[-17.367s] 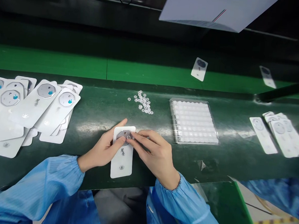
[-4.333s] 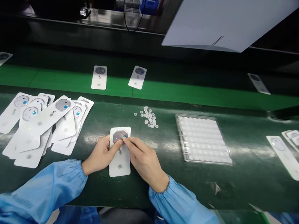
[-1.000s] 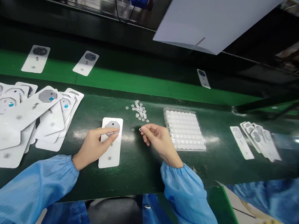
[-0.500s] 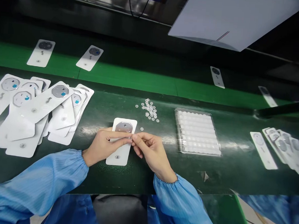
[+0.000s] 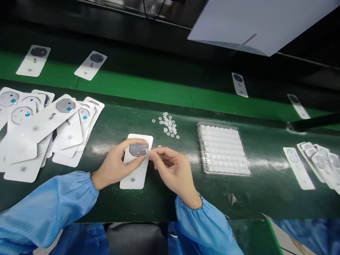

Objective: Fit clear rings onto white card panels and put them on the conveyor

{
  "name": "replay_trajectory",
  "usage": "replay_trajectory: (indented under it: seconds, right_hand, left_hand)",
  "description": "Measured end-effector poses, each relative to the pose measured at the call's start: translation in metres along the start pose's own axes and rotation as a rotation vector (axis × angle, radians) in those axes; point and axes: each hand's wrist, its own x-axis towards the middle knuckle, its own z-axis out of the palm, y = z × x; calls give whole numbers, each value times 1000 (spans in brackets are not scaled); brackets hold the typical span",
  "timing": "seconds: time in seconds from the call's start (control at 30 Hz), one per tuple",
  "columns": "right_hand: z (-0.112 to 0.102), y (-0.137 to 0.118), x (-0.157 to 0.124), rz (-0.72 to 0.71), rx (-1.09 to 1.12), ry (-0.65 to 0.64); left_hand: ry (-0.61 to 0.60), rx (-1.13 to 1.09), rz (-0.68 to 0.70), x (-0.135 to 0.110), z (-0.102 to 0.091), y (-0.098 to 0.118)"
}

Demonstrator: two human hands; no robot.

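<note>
My left hand grips a white backing card from its lower left, with the thumb lying across it. On the card sits an octagonal grey metal plate, partly covered by my left fingers. My right hand comes in from the right. Its thumb and forefinger pinch a tiny transparent disc and hold it at the plate's right edge. The disc looks to be touching the plate, but the fingertips hide the contact.
A loose pile of small transparent discs lies just beyond the hands. To its right is a transparent blister tray. Overlapping card heaps lie at left and right. Single cards stand on the green belt behind.
My right fingers have moved in against the plate's right edge, still pinching the disc. My left hand has shifted its hold, and its fingers now lie over the plate's lower left.
</note>
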Motion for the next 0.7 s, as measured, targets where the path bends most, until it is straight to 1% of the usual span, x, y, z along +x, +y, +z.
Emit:
replay_trajectory:
  seconds: [0.13,0.2,0.33,0.47,0.6,0.7]
  right_hand:
    - [5,1,2,-36,-74,29]
    - [7,1,3,-37,-94,39]
    - [9,0,3,-29,-116,58]
    - [7,-5,4,0,-86,6]
    - [3,-8,7,13,-71,-13]
    - [-1,-9,13,45,-57,-5]
  left_hand:
    - [-16,-147,-130,-2,1,4]
    - [-18,-182,-161,-3,2,7]
    - [19,-217,-204,-2,2,10]
    - [40,-223,-232,-3,1,8]
    - [21,-238,-229,-5,0,6]
    - [-19,-297,-234,-7,0,6]
